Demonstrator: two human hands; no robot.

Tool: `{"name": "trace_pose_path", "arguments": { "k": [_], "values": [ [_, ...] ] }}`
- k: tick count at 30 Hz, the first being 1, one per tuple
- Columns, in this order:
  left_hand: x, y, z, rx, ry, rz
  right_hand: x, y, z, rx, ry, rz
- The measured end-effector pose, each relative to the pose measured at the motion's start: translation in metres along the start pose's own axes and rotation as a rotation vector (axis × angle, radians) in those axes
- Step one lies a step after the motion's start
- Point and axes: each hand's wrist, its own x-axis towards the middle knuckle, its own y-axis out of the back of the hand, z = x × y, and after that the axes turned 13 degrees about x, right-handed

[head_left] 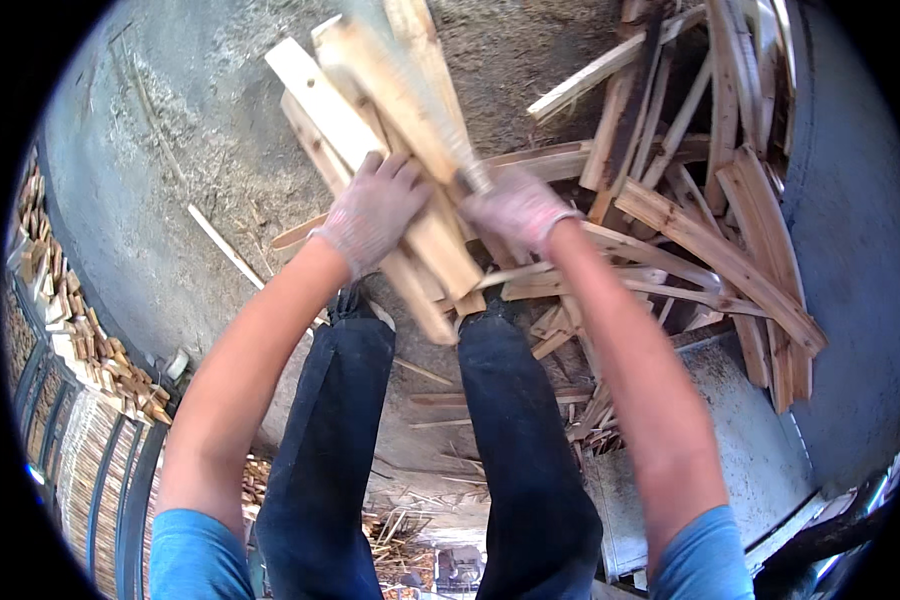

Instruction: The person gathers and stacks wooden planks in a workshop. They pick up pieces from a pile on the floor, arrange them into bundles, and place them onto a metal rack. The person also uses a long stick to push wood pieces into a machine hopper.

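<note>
My left hand (378,210) curls over probably stiff, light boards (385,95), best gripped by their mid-length edges (splinters likely); my right hand (518,212) clasps a blurred tool (476,178).

Planks (338,112) are pale tan, gloves (378,208) pinkish grey, sleeves (198,556) blue.

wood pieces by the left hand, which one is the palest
The almost white board running up and left from the left hand, with a dark spot near its far end; the neighbouring pieces look browner.
</note>
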Motion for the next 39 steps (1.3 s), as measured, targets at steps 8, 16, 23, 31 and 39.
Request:
{"name": "trace_pose_path", "arguments": {
  "k": [8, 16, 23, 31, 39],
  "values": [
    [-0.061, 0.037, 0.049, -0.639, 0.375, 0.156, -0.022, -0.077, 0.020, 0.145, 0.270, 0.345],
    [-0.050, 0.076, 0.073, -1.910, 0.964, 0.027, -0.104, -0.080, 0.012, -0.101, 0.373, -0.010],
    [-0.073, 0.094, 0.106, -1.970, 1.134, -0.013, -0.094, 0.035, 0.083, 0.069, 0.107, 0.902],
    [0.048, 0.108, 0.095, -1.212, 0.634, 0.134, 0.011, 0.159, 0.115, 0.185, -0.231, 0.842],
    [0.205, 0.073, 0.072, -0.826, 0.470, 0.098, 0.002, 0.105, 0.121, 0.432, -0.078, 0.873]
  ]
}}
